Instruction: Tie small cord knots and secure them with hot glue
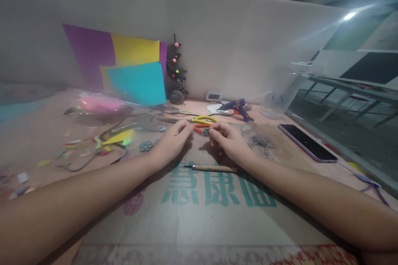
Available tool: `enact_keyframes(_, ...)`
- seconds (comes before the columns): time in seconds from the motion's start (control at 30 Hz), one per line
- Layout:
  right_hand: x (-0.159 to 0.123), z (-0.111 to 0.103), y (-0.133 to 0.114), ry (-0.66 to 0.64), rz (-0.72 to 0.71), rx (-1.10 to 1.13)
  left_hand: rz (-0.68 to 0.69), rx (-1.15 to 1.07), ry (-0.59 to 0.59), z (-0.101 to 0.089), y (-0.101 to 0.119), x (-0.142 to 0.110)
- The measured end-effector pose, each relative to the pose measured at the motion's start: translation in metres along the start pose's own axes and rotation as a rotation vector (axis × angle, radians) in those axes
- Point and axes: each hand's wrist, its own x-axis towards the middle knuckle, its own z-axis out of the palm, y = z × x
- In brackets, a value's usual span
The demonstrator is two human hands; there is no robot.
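Note:
My left hand (172, 140) and my right hand (226, 140) rest close together on a cardboard sheet (199, 211) with green printed characters. Both hands have their fingers curled into a pinch; what they hold, if anything, is too small to make out. A small grey knotted piece (205, 132) lies between the fingertips. Just below the hands lies a wooden-handled pointed tool (211, 168). Yellow-handled pliers (203, 120) lie just beyond the fingers.
Coloured paper sheets (130, 66) lean on the wall beside a dark tree-shaped figure (176, 72). A blue glue gun (236, 107), a phone (306, 143), a grey cord bundle (263, 140), a plastic bag with pink material (99, 105) and scattered scraps (93, 145) surround the hands.

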Motion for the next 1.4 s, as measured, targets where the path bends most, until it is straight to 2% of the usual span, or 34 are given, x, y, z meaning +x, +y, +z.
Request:
enact_keyframes(0.2, 0.000, -0.001, -0.001, -0.012, 0.011, -0.011, 0.044, 0.079, -0.080, 0.000, 0.005, -0.001)
enact_keyframes(0.4, -0.002, 0.001, -0.003, -0.025, 0.015, 0.007, 0.044, 0.178, -0.092, 0.002, 0.011, -0.004)
enact_keyframes(0.57, -0.003, 0.000, -0.003, -0.017, -0.010, -0.065, 0.049, 0.245, -0.045, 0.002, 0.015, -0.006)
enact_keyframes(0.7, -0.002, 0.000, -0.002, 0.007, 0.025, -0.076, 0.082, 0.246, 0.003, 0.002, 0.015, -0.006)
enact_keyframes(0.9, -0.003, 0.002, -0.003, -0.097, 0.043, 0.023, 0.148, 0.265, 0.033, 0.001, 0.015, -0.005)
enact_keyframes(1.03, -0.006, 0.004, -0.006, -0.206, 0.063, 0.148, 0.156, 0.274, 0.011, 0.000, 0.017, -0.006)
enact_keyframes(1.1, -0.006, 0.004, -0.007, -0.225, 0.085, 0.141, 0.155, 0.264, -0.008, 0.000, 0.016, -0.006)
enact_keyframes(1.17, -0.006, 0.003, -0.007, -0.181, 0.092, 0.094, 0.147, 0.248, -0.018, 0.000, 0.015, -0.006)
enact_keyframes(1.3, -0.004, 0.000, -0.004, -0.001, 0.007, 0.044, 0.136, 0.218, -0.029, 0.001, 0.014, -0.006)
enact_keyframes(1.4, -0.003, 0.000, -0.002, 0.046, 0.006, 0.018, 0.140, 0.233, -0.016, 0.001, 0.016, -0.006)
